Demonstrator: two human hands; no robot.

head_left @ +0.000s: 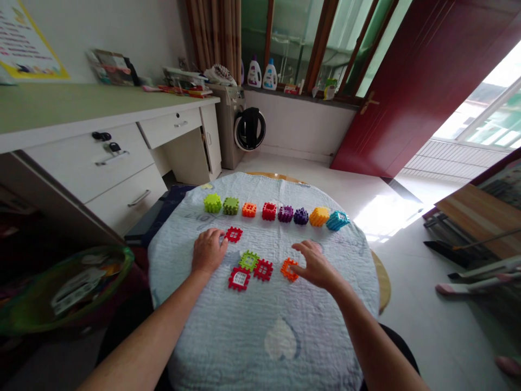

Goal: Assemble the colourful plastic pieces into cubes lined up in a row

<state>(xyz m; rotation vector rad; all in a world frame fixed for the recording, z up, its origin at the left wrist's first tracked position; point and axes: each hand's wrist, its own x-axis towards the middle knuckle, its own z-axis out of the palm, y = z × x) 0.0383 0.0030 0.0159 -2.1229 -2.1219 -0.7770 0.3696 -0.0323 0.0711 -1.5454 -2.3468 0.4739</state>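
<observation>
My left hand (209, 251) rests on the cloth, palm down with fingers loosely bent. Its thumb lies at the left edge of a flat red window tile (233, 234); whether they touch is unclear. My right hand (315, 264) is open, thumb and fingers apart, with the thumb tip at the right edge of an orange window tile (290, 269). Between the hands lie a light green tile (249, 260), a dark red tile (263, 270) and a red tile with an arched window (239, 278), close together.
Behind the hands stands a row of stacked interlocking blocks, from lime green (212, 203) through red (269, 211) to blue (337, 220). A pale quilted cloth (211, 331) covers the round table. A green basket (126, 263) stands at left, drawers (122, 195) behind it.
</observation>
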